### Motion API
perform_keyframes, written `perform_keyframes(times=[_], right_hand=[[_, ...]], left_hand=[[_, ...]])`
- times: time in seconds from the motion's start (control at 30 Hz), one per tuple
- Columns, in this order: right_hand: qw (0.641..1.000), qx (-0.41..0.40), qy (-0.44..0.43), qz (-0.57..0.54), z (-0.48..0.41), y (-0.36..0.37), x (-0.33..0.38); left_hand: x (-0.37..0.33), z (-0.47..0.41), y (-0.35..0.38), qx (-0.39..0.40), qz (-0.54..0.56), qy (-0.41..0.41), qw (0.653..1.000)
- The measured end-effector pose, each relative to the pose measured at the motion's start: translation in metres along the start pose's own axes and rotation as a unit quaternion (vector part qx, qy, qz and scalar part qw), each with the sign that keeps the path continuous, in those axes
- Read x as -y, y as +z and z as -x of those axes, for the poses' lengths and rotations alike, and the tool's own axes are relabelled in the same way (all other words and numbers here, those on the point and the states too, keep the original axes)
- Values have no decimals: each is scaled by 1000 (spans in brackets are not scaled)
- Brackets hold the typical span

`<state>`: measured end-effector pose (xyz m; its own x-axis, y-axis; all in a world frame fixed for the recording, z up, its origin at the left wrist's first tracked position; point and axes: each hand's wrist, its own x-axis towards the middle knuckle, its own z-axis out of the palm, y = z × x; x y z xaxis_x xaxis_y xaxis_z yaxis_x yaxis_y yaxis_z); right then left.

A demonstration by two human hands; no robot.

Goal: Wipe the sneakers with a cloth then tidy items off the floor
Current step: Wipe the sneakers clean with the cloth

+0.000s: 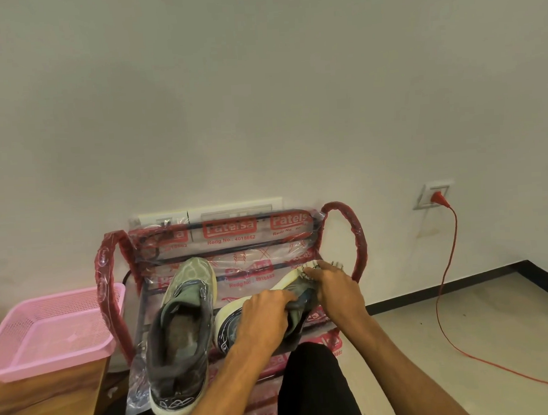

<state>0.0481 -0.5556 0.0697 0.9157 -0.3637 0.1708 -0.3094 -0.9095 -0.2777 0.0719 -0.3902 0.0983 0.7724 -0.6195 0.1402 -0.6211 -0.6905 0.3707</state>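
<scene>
Sneaker (231, 327) gripped by left fingers (285, 299), right fingers (315, 271) holding cloth (310, 265) at toe, second sneaker (181, 332) alongside, pink basket (52, 366) nearby

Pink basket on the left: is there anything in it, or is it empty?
Empty: the pink basket shows only its own bare perforated floor and walls, nothing lying inside.

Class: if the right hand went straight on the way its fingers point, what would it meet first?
The right hand points up-left across the toe of the tilted sneaker, which it touches. Beyond that, probably the plastic-wrapped rack, though depth is unclear.
</scene>
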Motion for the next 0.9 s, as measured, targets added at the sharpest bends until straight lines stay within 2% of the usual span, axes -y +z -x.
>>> perform_keyframes(times=[0.17,0.4,0.53,0.63,0.7,0.9], right_hand=[[992,-55,31,-108,1,-2,-1],[973,-116,-21,-198,-6,-15,18],[969,-72,-39,-231,-10,-11,27],[961,-19,-32,-274,-7,-10,33],[959,-15,-29,-282,-5,-10,35],[976,-10,-29,-217,-13,-6,34]], left_hand=[[0,2,-7,-64,18,-27,997],[-14,1,-18,-132,-16,-97,986],[-16,-2,-14,-97,-43,-136,985],[-17,3,-10,-62,-67,-138,986],[-14,2,-10,-57,-64,-138,987],[-19,7,-10,-37,-24,-121,992]])
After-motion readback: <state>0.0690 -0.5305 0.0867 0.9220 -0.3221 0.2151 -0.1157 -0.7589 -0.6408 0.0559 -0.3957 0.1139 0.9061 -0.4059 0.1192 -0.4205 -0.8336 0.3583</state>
